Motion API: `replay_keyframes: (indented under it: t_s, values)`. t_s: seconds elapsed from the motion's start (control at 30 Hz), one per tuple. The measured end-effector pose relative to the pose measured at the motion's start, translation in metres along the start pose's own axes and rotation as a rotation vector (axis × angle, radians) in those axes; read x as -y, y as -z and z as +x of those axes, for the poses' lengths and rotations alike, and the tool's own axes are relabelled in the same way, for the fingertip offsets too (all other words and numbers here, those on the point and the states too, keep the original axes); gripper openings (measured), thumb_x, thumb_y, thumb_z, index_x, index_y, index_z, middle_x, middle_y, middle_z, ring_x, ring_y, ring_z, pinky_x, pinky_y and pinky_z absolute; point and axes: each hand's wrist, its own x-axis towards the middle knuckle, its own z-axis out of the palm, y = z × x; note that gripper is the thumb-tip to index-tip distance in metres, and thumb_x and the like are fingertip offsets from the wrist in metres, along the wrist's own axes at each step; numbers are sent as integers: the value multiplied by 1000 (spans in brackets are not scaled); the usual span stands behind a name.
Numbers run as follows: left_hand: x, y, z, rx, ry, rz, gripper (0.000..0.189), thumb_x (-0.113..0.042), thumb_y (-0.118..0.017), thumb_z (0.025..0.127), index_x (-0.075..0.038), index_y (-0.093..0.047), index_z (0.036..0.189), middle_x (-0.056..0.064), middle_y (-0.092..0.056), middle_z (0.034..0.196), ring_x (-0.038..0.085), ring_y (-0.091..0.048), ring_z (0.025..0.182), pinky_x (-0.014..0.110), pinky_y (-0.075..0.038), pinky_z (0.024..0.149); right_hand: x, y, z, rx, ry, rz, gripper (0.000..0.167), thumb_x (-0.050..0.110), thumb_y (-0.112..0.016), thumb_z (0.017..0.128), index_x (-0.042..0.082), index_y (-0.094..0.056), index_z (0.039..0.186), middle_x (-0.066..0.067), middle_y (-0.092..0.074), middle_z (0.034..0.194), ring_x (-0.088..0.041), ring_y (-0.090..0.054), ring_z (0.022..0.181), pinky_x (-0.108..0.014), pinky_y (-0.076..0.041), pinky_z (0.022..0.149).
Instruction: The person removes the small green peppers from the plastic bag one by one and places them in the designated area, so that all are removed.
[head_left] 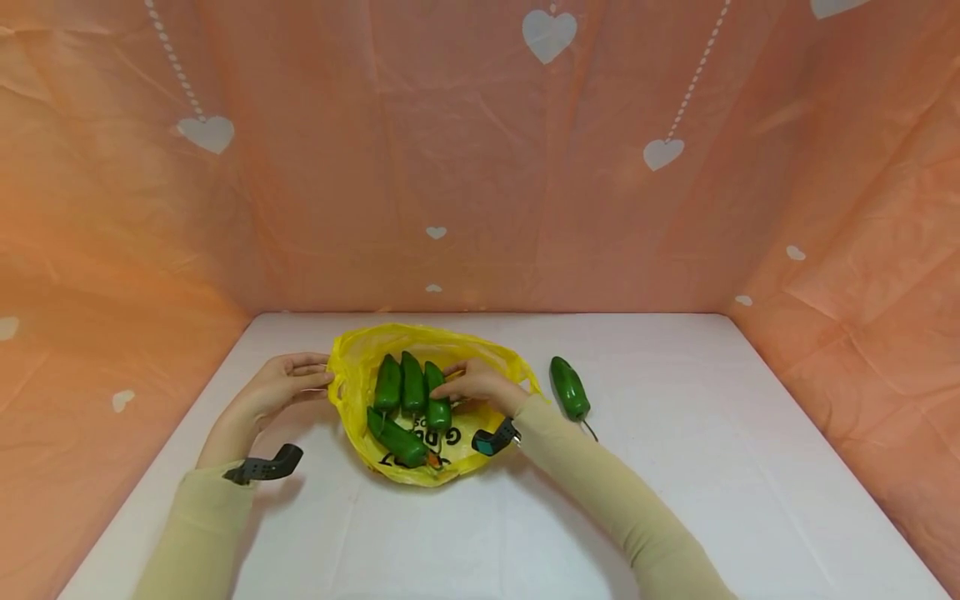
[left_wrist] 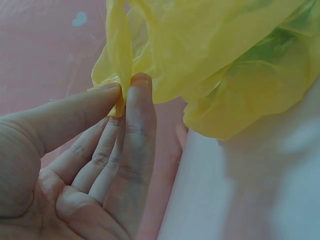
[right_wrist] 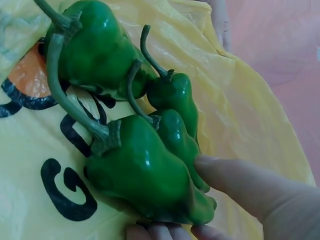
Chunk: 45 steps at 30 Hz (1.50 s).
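Observation:
A yellow plastic bag (head_left: 360, 454) lies on the white table with its mouth spread wide. Several green peppers (head_left: 388, 383) rest inside it, their stems toward the near side. My left hand (head_left: 288, 383) pinches the bag's left rim between thumb and forefinger, as the left wrist view shows, with the other fingers behind. Inside the bag's right part, my right hand (head_left: 480, 385) holds the rightmost pepper (right_wrist: 145, 170). Its thumb (right_wrist: 240, 180) lies on one side and the other fingertips are partly hidden beneath the pepper. Another green pepper (head_left: 570, 387) lies outside, right of the bag.
A white cloth (head_left: 675, 467) covers the table. Orange sheets printed with white hearts hang at the back (head_left: 480, 167) and both sides. Black straps with small cameras (head_left: 266, 467) sit on both wrists. Dark lettering (right_wrist: 67, 190) is printed on the bag.

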Motion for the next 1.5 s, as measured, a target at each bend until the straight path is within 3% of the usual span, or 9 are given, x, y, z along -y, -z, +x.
replay_keyframes:
  t_s: [0.3,0.47,0.87,1.23,1.5]
  values:
    - [-1,0,0,6,-6,4,59,-18,-64,94,13,-38,137,15,-61,120,11,-65,91,37,-54,87,1,-7,2,-48,7,-28,65,11,-82,76,-2,-49,130,-13,-56,87,-20,-57,69,-37,-59,67]
    - [-2,-1,-1,0,0,11,59,-18,-63,94,14,-38,138,18,-60,122,10,-65,91,32,-55,85,1,-9,2,-63,15,-37,64,9,-82,75,-3,-49,129,-13,-54,88,-21,-54,71,-39,-59,67]
    - [-1,-2,-4,-21,3,13,59,-18,-65,93,14,-40,136,16,-63,117,11,-65,90,35,-55,85,-1,-4,4,-24,-13,4,68,5,-78,77,-1,-43,136,-16,-56,101,-22,-58,78,-38,-58,71]
    - [-1,-3,-4,-26,4,-2,59,-17,-66,92,14,-41,135,13,-64,115,10,-65,90,34,-55,84,-2,4,0,34,6,-31,60,8,-73,82,-2,-47,135,-13,-62,96,-21,-60,79,-38,-58,74]
    - [-1,-2,-5,-37,6,-21,58,-17,-66,92,14,-41,134,4,-67,105,10,-65,89,36,-55,85,2,8,-6,41,24,-23,60,8,-75,80,1,-50,135,-12,-62,100,-23,-61,84,-40,-57,76]
